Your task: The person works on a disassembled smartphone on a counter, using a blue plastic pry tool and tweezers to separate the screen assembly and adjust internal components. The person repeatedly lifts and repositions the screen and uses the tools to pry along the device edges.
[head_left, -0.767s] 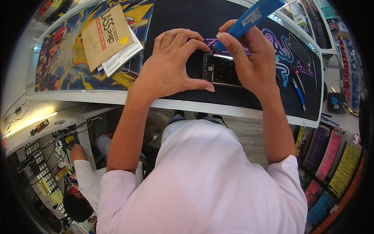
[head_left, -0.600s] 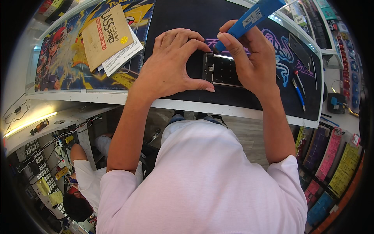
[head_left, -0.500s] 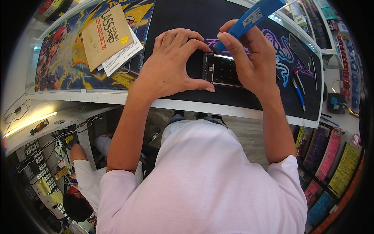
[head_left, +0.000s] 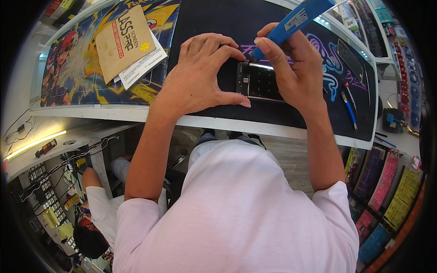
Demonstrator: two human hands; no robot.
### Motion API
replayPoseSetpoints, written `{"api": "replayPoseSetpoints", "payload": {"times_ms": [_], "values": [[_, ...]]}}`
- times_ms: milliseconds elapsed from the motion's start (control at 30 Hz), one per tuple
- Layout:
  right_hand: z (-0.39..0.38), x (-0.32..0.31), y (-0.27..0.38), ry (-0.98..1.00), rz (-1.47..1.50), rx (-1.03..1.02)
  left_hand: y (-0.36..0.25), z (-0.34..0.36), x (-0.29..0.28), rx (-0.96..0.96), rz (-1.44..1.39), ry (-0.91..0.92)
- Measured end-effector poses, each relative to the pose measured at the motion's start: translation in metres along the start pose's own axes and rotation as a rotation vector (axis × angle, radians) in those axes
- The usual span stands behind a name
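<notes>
Tool pinched in right hand, upper centre of frame; tip best kept light along phone, left hand spread steady around its left end.

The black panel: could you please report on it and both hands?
Left grip around left end of black panel, contact unclear. Right grip closed on blue tool, tip near panel's upper edge. Panel on dark mat, right end hidden by right grip.
</notes>
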State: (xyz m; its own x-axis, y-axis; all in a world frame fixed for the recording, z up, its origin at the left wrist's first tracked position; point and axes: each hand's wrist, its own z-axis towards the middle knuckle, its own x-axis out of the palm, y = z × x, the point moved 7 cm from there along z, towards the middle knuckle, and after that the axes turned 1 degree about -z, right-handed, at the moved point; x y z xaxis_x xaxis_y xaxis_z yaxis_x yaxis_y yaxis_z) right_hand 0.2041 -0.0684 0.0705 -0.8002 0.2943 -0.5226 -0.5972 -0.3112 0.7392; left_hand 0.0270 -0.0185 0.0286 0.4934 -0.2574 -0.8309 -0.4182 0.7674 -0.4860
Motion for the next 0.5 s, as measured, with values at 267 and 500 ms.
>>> {"api": "replayPoseSetpoints", "payload": {"times_ms": [267, 500], "values": [[0.0006, 0.0005, -0.0012, -0.016, 0.03, -0.003, 0.0005, -0.0001, 0.0006, -0.005, 0.003, 0.003], [0.0024, -0.001, -0.0001, -0.07, 0.058, -0.047, 0.0001, -0.0001, 0.0004, -0.008, 0.003, 0.003]]}}
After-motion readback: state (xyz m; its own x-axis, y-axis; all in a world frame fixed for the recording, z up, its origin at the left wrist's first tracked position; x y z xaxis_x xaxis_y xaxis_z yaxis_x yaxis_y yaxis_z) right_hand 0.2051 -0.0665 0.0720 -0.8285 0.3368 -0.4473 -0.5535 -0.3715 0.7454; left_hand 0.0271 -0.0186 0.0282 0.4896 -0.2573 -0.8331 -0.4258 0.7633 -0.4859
